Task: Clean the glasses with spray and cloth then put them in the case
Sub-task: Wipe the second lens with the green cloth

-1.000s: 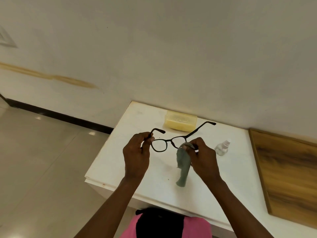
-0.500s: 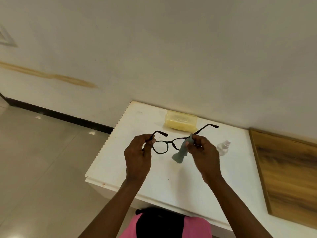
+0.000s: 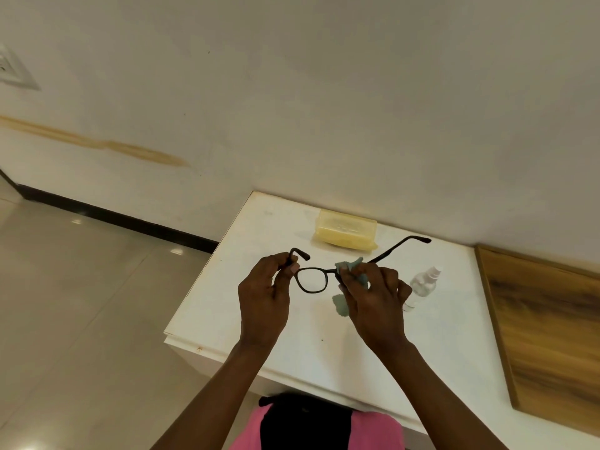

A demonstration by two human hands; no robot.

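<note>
Black-framed glasses [image 3: 311, 280] hang in the air above the white table [image 3: 308, 339], temples unfolded and pointing away from me. My left hand [image 3: 264, 297] pinches the frame at its left hinge. My right hand [image 3: 373, 300] presses a grey-blue cloth [image 3: 349, 267] around the right lens, which is hidden by cloth and fingers; a bit of cloth also shows below my thumb. A closed yellowish translucent case [image 3: 345, 233] lies at the table's back edge near the wall. A small clear spray bottle [image 3: 423, 282] lies just right of my right hand.
A wooden board [image 3: 548, 332] lies along the right side. The wall rises straight behind the table. Tiled floor drops away past the table's left edge. Pink and black clothing shows beneath my arms.
The cloth, hanging long below my right hand a second ago, is now bunched up around the right lens. Both hands and the glasses stayed in about the same place.
</note>
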